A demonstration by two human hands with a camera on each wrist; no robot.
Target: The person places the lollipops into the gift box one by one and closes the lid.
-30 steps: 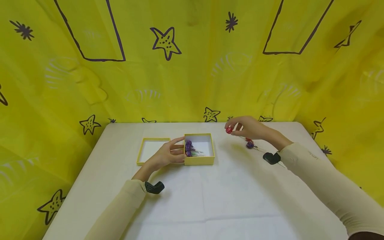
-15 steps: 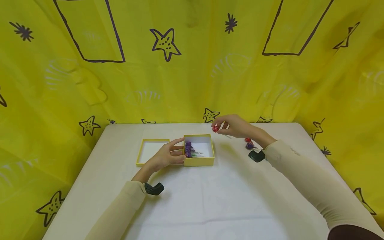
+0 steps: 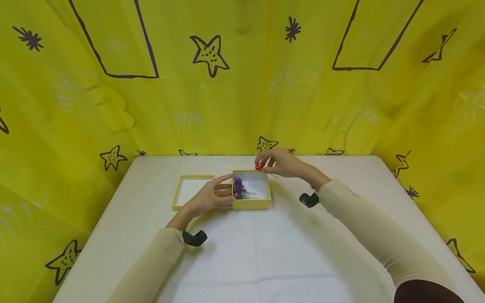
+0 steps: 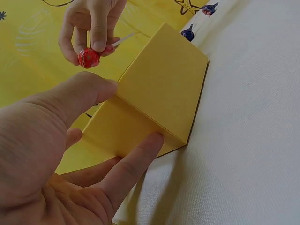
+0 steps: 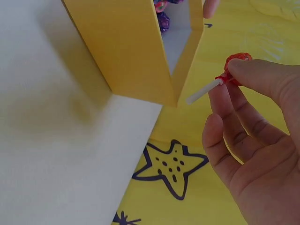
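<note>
In the head view, the right hand [image 3: 282, 163], right of centre, pinched a red lollipop [image 3: 259, 167] between thumb and fingers above the far rim of the yellow box [image 3: 251, 204]. The left hand [image 3: 202, 199], fingers apart, touched the box's left side. Purple lollipops [image 3: 237, 188] lay inside, at left. A yellow-rimmed lid [image 3: 176, 192] lay left on the counter [image 3: 288, 244].
</note>
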